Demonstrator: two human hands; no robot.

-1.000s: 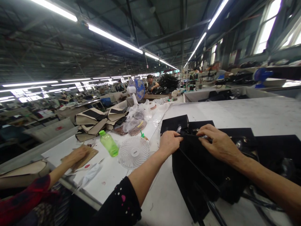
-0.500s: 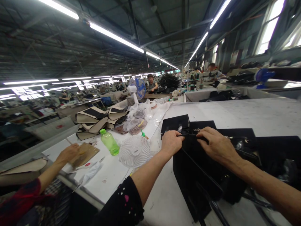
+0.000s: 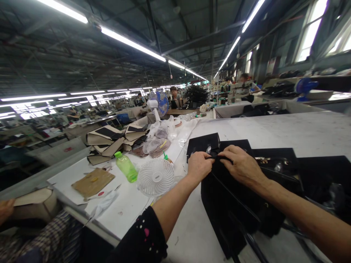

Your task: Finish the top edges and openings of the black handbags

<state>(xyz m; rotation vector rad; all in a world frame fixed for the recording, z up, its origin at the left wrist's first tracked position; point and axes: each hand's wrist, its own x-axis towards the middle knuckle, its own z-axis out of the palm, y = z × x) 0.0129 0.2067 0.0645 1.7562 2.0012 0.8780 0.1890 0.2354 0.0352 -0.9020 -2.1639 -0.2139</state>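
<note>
A black bag stands on the white table in front of me. My left hand is closed in a pinch on the bag's top edge at its left end. My right hand lies just to the right of it, fingers curled over and pinching the same top edge. The two hands nearly touch. More black bags with metal fittings lie in a row behind and to the right.
A small white fan and a green bottle lie left of my hands. Beyond them are plastic bags, stacked tan pieces and a brown card. A co-worker's hand shows at far left. People work at distant tables.
My right hand has slid left along the bag's top edge toward my left hand. The co-worker's hand has pulled back off the brown card to the far left.
</note>
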